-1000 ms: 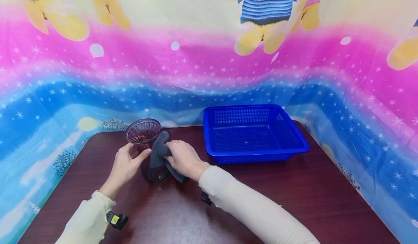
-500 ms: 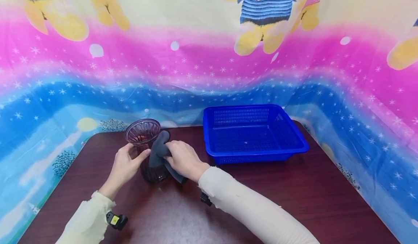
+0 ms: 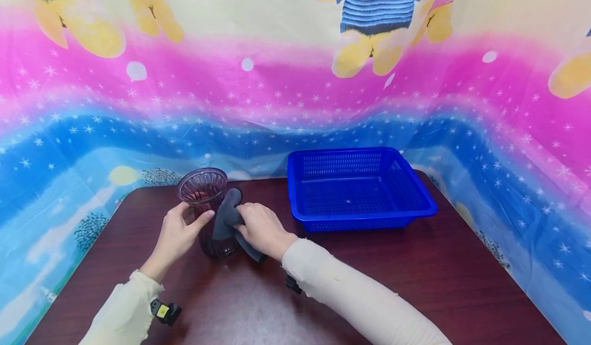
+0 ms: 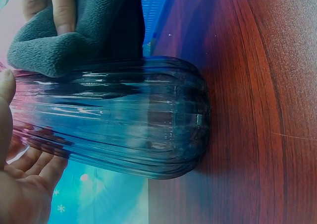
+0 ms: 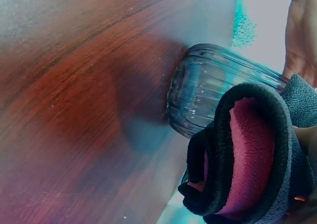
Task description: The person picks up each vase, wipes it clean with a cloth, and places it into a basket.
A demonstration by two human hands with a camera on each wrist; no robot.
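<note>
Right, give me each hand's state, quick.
Left hand: holding the vase below its rim.
Right hand: gripping the cloth at the vase's side.

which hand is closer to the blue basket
The right hand: it grips the grey cloth, left of the blue basket; the left hand, around the vase, is farther left.

From the head, the table's far edge was faced. The vase was shared by close wrist views.
</note>
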